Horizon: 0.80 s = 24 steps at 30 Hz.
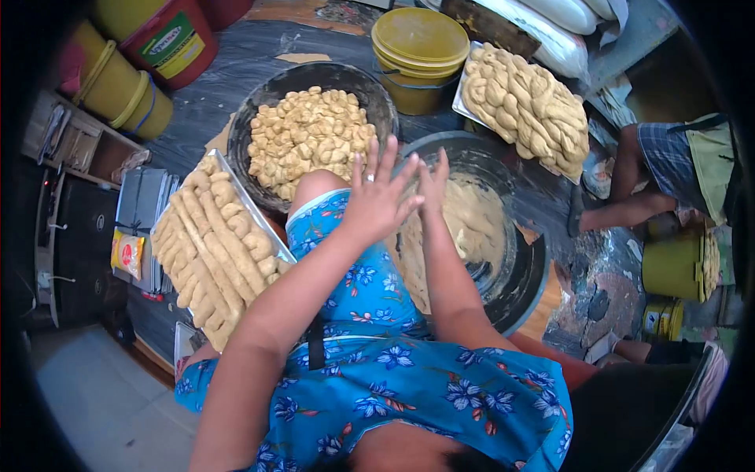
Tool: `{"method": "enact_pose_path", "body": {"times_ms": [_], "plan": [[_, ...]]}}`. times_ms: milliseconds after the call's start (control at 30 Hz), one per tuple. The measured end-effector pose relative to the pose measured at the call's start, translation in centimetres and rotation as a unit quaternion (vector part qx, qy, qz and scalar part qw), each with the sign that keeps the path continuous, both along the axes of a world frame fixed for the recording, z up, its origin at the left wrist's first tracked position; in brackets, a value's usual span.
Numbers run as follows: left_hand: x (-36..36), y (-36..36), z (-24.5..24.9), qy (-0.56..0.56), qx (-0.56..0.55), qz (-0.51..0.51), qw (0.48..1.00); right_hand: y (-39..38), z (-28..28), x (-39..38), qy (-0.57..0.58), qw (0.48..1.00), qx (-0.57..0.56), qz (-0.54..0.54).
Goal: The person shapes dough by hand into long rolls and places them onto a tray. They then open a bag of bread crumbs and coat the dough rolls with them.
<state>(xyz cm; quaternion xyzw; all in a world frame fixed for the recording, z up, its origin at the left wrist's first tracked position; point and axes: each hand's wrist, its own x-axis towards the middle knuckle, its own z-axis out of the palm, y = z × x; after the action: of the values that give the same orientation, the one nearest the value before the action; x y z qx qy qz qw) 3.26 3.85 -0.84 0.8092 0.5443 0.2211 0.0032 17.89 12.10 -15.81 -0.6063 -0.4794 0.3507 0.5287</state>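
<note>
My left hand [379, 193], with a ring on one finger, is raised with its fingers spread. My right hand [430, 187] is beside it, seen edge-on, fingers stretched out, near the left fingertips. Nothing shows in either hand. Below them is a wide dark basin [528, 287] with a pale, wet, pasty mix [476, 216] in it; my right arm hides part of it. Beyond my left hand stands a dark round tub [387, 102] heaped with small dough-like lumps [311, 130]. By my left forearm, a metal tray [240, 182] carries long strips and braided pieces of dough [216, 244].
Braided dough [527, 106] lies on a tray at the upper right. A yellow lidded bucket [419, 47] stands at the back. More buckets [145, 102] are at the upper left. A yellow packet [127, 253] sits at left. Another person's leg [629, 208] is at right, near a green bucket [672, 266].
</note>
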Motion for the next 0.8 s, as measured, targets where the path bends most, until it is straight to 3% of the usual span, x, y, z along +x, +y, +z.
{"method": "enact_pose_path", "body": {"times_ms": [100, 167, 233, 300, 367, 467, 567, 667, 767, 800], "plan": [[0.7, -0.1, -3.2, 0.095, -0.116, -0.057, 0.987, -4.2, -8.7, 8.1, -0.212, 0.957, -0.183, -0.078], [0.9, 0.6, -3.4, 0.032, -0.089, -0.066, 0.993, -8.1, -12.8, 11.9, -0.300, 0.890, -0.333, -0.084], [0.9, 1.2, -3.7, -0.036, -0.089, -0.055, 0.994, -11.8, -16.1, 14.2, -0.252, 0.868, -0.414, -0.109], [0.9, 1.6, -3.7, -0.037, -0.110, -0.050, 0.992, -14.0, -19.1, 15.0, -0.005, 0.883, -0.407, -0.234], [0.8, 1.8, -3.7, -0.037, -0.123, -0.047, 0.991, -14.6, -21.7, 14.4, 0.177, 0.792, -0.380, -0.444], [0.6, 2.1, -4.0, -0.041, -0.139, -0.041, 0.989, -13.8, -23.1, 14.6, 0.222, 0.799, -0.335, -0.447], [0.3, 2.2, -4.2, -0.054, -0.152, -0.037, 0.986, -12.6, -20.3, 15.9, 0.361, 0.741, -0.339, -0.454], [0.2, 2.4, -4.1, -0.060, -0.155, -0.037, 0.985, -11.5, -24.8, 19.1, 0.473, 0.739, -0.247, -0.412], [0.2, 2.3, -4.0, -0.074, -0.159, -0.032, 0.984, -8.3, -22.9, 21.0, 0.481, 0.775, -0.203, -0.357], [0.1, 2.3, -4.1, -0.079, -0.157, -0.033, 0.984, -7.3, -21.2, 21.5, 0.428, 0.814, -0.211, -0.332]]}}
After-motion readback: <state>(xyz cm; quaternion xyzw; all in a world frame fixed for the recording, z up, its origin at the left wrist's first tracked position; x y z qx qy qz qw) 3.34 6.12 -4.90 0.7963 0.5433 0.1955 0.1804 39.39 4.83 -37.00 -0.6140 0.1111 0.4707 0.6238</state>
